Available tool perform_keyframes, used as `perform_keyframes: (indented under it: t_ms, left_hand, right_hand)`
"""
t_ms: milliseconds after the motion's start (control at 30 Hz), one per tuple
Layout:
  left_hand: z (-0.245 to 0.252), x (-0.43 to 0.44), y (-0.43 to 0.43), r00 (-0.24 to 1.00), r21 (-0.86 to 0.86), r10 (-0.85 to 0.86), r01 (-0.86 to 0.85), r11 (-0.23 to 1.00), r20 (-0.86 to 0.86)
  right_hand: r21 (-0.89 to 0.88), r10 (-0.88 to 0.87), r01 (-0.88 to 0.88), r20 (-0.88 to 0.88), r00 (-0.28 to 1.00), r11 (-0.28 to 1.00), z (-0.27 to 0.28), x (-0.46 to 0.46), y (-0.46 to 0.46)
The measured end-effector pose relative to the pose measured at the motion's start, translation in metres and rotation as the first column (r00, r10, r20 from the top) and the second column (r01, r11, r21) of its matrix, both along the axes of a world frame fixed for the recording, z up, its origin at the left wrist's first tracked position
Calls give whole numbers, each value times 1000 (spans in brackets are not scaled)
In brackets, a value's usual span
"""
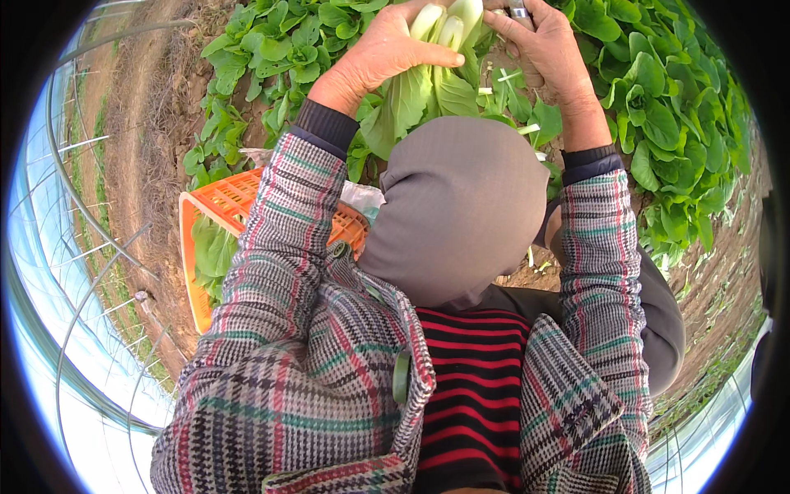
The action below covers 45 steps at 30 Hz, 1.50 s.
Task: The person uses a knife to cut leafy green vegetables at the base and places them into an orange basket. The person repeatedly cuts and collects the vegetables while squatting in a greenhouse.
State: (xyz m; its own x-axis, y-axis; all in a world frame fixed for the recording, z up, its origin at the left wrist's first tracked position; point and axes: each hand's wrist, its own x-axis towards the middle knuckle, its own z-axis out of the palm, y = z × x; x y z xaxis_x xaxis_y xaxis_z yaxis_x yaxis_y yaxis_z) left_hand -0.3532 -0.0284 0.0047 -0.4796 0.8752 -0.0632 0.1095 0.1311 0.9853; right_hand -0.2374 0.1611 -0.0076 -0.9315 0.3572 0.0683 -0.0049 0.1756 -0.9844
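My left hand [401, 46] grips a bunch of leafy greens with thick pale stalks [452, 31], probably bok choy. The stalk ends point up toward the top edge, and the broad leaves [404, 102] hang below my thumb. To its right, my right hand [543, 46] is curled, with a digit reaching to the pale stalks. A shiny metal piece [519, 11] shows at its fingers; cut off by the frame edge, it could be a tool part or a ring. Cut leaves and stalk scraps [515, 96] lie on the soil beneath.
An orange plastic crate [231, 194] holding greens [213, 247] stands by my left arm. Leafy plants grow at the left [290, 49] and right [654, 117]. My grey-clad knee [463, 204] rises in the middle. Metal hoops [62, 160] and clear sheeting line the left side.
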Motion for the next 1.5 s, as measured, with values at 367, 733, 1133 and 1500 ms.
perform_keyframes:
  t_ms: [367, 733, 1133, 1500]
  left_hand:
    - [80, 17, 113, 915, -7, -75, 78, 997, -397]
    - [101, 92, 180, 660, -361, -622, 507, 783, -421]
    - [-100, 186, 260, -183, -828, -827, 317, 462, -532]
    - [-118, 133, 247, -175, -859, -845, 194, 473, -505]
  right_hand:
    - [75, 90, -81, -120, 989, 994, 88, 27, 117]
    - [124, -236, 235, -10, 972, 964, 74, 216, 137]
    - [-171, -417, 556, 494, 763, 814, -167, 248, 107]
    - [-372, -321, 543, 512, 797, 753, -191, 204, 107]
